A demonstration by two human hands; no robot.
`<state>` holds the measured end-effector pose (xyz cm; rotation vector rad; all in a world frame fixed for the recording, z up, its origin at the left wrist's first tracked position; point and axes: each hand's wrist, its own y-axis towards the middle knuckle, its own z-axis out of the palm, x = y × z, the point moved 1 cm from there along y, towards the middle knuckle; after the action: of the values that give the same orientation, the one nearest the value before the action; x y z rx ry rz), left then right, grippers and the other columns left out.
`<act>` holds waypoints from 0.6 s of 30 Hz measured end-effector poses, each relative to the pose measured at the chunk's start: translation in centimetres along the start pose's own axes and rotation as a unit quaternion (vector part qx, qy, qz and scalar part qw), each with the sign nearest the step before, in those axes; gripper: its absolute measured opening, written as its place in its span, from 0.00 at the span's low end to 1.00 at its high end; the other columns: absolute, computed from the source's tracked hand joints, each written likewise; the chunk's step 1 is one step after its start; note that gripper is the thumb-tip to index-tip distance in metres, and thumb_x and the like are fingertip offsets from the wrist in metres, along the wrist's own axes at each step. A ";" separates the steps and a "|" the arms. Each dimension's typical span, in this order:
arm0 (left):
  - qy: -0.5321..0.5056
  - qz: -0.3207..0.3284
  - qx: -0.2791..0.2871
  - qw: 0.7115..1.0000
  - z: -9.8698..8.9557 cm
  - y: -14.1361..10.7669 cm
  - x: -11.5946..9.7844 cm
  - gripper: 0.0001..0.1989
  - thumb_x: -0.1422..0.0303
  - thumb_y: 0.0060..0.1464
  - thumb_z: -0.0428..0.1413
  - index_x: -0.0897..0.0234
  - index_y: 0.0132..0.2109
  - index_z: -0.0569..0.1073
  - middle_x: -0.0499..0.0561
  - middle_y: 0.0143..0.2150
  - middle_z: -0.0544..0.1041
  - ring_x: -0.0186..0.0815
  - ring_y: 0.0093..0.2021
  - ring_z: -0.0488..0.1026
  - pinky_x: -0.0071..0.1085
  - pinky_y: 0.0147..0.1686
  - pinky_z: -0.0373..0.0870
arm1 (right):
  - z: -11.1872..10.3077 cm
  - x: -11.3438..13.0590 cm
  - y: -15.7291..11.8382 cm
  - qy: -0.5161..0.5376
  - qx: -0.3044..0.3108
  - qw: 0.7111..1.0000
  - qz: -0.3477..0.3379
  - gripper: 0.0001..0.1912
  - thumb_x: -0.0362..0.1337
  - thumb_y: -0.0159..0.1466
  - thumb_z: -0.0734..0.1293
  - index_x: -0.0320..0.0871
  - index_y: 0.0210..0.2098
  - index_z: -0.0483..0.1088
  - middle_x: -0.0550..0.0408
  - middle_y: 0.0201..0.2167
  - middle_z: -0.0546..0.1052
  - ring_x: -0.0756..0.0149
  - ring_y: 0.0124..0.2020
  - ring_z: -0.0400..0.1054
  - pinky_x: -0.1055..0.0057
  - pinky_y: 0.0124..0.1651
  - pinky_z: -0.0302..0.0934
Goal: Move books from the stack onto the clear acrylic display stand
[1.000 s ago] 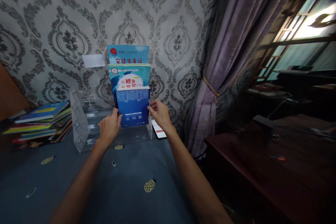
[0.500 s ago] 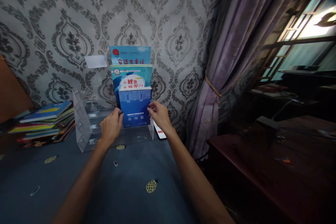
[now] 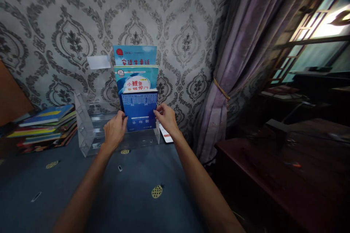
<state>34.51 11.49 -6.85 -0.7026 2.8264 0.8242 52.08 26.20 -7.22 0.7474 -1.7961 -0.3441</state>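
Between my two hands is a dark blue booklet (image 3: 140, 107) with its printed cover upside down, on the right part of a clear acrylic tiered rack (image 3: 84, 125). My left hand (image 3: 115, 128) pinches its left edge. On the opposite edge, the fingers of my right hand (image 3: 166, 117) are closed. Behind the booklet stands a light blue book with a white oval (image 3: 136, 78), and farther back rises another light blue book with red lettering (image 3: 135, 55). Both are upright in the rack, their lower parts hidden.
A stack of books (image 3: 49, 125) lies left of the rack. A phone (image 3: 165, 134) rests by the rack's right end. The blue cloth (image 3: 131, 196) has pineapple prints. Patterned wallpaper (image 3: 188, 47) is behind; a purple curtain (image 3: 216, 116) and a dark red table (image 3: 246, 164) are at right.
The whole view has shifted very slightly. Both hands keep their places at the booklet's edges, and the books stand as before.
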 end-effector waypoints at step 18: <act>-0.355 -0.015 -0.093 0.930 1.2 1.9 2.9 0.17 0.56 0.51 0.58 0.60 0.44 0.69 0.50 0.35 0.78 0.41 0.34 0.76 0.36 0.37 0.72 | 2.1 1.0 -0.1 0.372 0.009 0.927 0.052 0.22 0.54 0.53 0.77 0.45 0.35 0.71 0.61 0.27 0.76 0.69 0.29 0.75 0.73 0.35 0.73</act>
<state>31.01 12.38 -7.61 -0.3552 2.1020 1.0806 49.95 25.15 -7.28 0.6701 -1.1079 0.0384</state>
